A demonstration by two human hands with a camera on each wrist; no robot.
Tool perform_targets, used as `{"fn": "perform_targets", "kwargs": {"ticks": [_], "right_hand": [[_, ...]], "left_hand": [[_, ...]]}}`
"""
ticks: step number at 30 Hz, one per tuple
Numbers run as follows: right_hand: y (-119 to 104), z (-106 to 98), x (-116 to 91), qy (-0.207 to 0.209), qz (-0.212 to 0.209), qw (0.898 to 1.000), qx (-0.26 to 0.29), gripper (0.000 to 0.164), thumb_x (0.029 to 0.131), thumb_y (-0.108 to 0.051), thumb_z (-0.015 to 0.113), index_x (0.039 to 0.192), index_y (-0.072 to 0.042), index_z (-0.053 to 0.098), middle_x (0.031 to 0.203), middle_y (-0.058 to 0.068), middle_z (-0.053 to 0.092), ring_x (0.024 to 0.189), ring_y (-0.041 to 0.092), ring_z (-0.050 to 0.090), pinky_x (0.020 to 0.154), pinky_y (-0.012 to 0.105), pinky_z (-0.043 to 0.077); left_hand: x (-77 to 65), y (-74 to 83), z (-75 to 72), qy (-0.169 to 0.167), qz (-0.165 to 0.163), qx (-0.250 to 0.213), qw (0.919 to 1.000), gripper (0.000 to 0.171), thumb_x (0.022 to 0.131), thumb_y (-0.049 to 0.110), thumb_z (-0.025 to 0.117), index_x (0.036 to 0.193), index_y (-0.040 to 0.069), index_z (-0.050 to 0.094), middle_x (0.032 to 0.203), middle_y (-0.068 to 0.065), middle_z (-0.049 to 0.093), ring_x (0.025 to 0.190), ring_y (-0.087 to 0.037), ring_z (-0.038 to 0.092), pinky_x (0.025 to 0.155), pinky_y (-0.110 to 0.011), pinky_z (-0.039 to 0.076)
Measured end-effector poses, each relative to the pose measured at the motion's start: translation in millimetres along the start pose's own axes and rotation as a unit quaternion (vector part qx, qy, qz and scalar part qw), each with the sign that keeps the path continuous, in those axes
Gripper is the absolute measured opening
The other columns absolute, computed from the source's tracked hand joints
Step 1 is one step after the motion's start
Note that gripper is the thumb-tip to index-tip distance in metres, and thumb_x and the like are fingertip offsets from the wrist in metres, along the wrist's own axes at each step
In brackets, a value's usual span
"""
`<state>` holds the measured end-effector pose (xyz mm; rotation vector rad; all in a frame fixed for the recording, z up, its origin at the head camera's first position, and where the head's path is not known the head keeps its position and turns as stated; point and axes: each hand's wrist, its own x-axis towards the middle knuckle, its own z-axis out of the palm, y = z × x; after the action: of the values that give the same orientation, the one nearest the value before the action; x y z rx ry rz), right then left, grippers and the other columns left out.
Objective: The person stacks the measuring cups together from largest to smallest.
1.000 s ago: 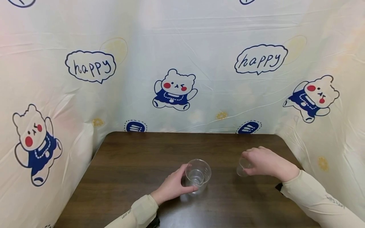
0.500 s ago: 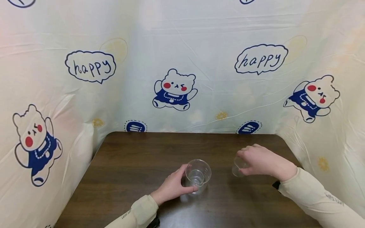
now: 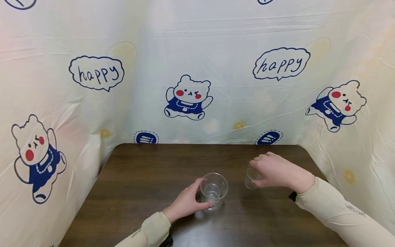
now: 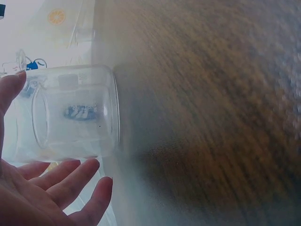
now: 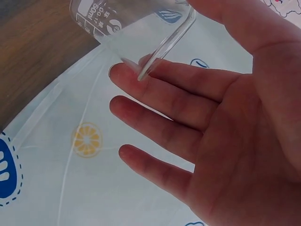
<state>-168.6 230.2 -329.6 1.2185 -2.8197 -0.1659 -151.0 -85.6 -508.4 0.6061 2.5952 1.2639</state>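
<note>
A large clear glass beaker (image 3: 218, 202) stands upright on the dark wooden table (image 3: 154, 164), and my left hand (image 3: 186, 203) holds it from the left, thumb on the near side, fingers on the far side. Inside it an inner glass outline (image 4: 70, 115) shows, looking like a smaller beaker nested there. To the right, my right hand (image 3: 277, 171) pinches a small clear beaker (image 3: 251, 179) by its rim between thumb and fingers. White 50 ml print marks this small beaker (image 5: 110, 16) in the right wrist view. Its other fingers spread loosely below the rim.
A pale printed curtain (image 3: 234, 103) with bears and lettering hangs behind the table and along both sides. The table's far edge (image 3: 197, 144) meets it. Wooden surface lies between the two beakers and beyond them.
My right hand has moved left and slightly away from me with the small beaker, closer to the large one. The left hand and the large beaker have stayed put.
</note>
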Motion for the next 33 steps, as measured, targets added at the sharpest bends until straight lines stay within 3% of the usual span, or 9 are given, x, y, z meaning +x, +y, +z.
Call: {"fn": "perform_targets", "kwargs": {"ticks": [19, 33], "right_hand": [[-21.1, -12.4, 26.5, 0.012, -0.033, 0.999, 0.010, 0.023, 0.081, -0.033, 0.084, 0.090, -0.019, 0.068, 0.078, -0.013, 0.058, 0.077, 0.012, 0.059, 0.080, 0.040, 0.050], [-32.6, -13.0, 40.8, 0.017, -0.051, 0.999, -0.003, 0.030, 0.081, -0.037, 0.084, 0.097, -0.015, 0.072, 0.082, -0.009, 0.063, 0.083, 0.015, 0.062, 0.086, 0.041, 0.051]], "left_hand": [[-1.0, 1.8, 1.8, -0.002, -0.006, -0.004, 1.0000, 0.088, 0.084, 0.057, 0.082, 0.151, 0.016, 0.044, 0.147, -0.004, 0.058, 0.125, -0.026, 0.065, 0.100, -0.052, 0.051], [-0.1, 1.9, 1.0, 0.000, -0.003, 0.001, 1.0000, 0.086, 0.084, 0.057, 0.082, 0.149, 0.017, 0.045, 0.143, -0.005, 0.061, 0.123, -0.025, 0.066, 0.098, -0.050, 0.052]]}}
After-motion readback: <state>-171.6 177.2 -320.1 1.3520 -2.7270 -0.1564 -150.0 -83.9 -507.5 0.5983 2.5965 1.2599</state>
